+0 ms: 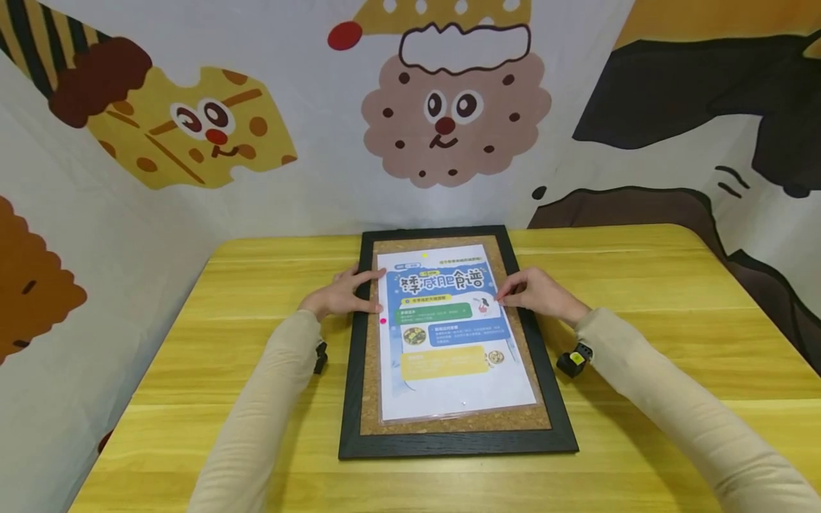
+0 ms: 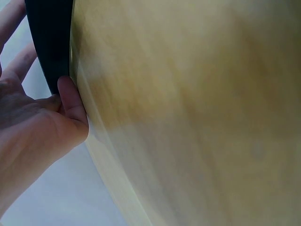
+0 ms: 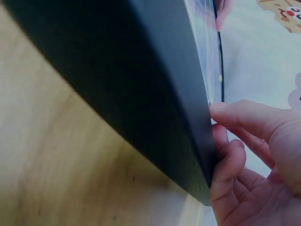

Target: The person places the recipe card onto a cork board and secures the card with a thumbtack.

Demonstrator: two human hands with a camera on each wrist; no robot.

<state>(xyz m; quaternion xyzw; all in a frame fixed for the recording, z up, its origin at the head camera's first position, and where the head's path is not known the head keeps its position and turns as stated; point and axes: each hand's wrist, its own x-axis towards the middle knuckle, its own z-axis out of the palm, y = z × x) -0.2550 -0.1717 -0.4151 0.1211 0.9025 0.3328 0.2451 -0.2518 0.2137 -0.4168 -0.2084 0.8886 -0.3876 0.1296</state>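
While the printed sheet (image 1: 442, 356) lies on the black-framed corkboard (image 1: 458, 445) near the centre of the head frame, the left hand (image 1: 336, 296), left of centre, rests spread fingers at the sheet's left edge. At right of centre, the right hand (image 1: 544, 292) bunches bent fingers at its right edge; whether they pinch anything, I cannot tell. A yellow dot (image 1: 425, 255) sits at the sheet's top, upper middle.
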